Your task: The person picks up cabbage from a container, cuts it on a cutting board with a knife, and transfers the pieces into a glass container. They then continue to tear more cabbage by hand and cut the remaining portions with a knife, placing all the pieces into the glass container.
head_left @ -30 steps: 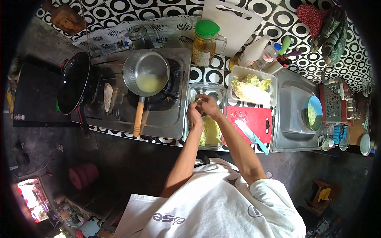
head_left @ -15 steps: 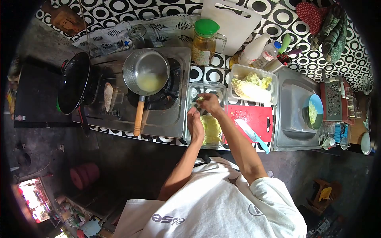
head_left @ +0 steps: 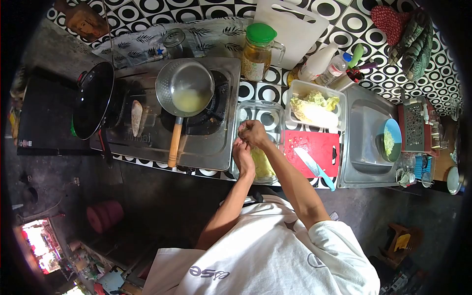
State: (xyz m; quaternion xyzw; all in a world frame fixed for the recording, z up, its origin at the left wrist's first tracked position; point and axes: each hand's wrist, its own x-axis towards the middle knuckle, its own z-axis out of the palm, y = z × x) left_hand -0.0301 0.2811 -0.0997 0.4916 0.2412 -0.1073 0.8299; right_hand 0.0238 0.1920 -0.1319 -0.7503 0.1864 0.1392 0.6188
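Both hands meet above a clear rectangular glass dish (head_left: 282, 115) on the tiled counter. My right hand (head_left: 255, 133) is closed, fingertips pinched and pointing down beside the left fingers. My left hand (head_left: 243, 156) has its fingers drawn together just below it. Whatever lies between the fingertips is too small and covered to name. Pale yellow-green leaves (head_left: 263, 164), which look like cabbage, lie in the near half of the dish, partly behind my right forearm. To the right, a knife with a light blue handle (head_left: 322, 174) rests across a red cutting board (head_left: 300, 140).
Left of the dish, a saucepan (head_left: 184, 88) with yellowish liquid sits on the stove (head_left: 152, 152), near a black pan (head_left: 93, 101). A plastic container (head_left: 295, 88) of leaves stands behind the board. The sink (head_left: 354, 147) holds a blue bowl (head_left: 391, 125). A green-lidded jug (head_left: 258, 54) stands behind.
My right hand has come down and toward me, closer over the left fingers. The greenish bit seen at its fingertips before is now hidden. The view has shifted slightly.
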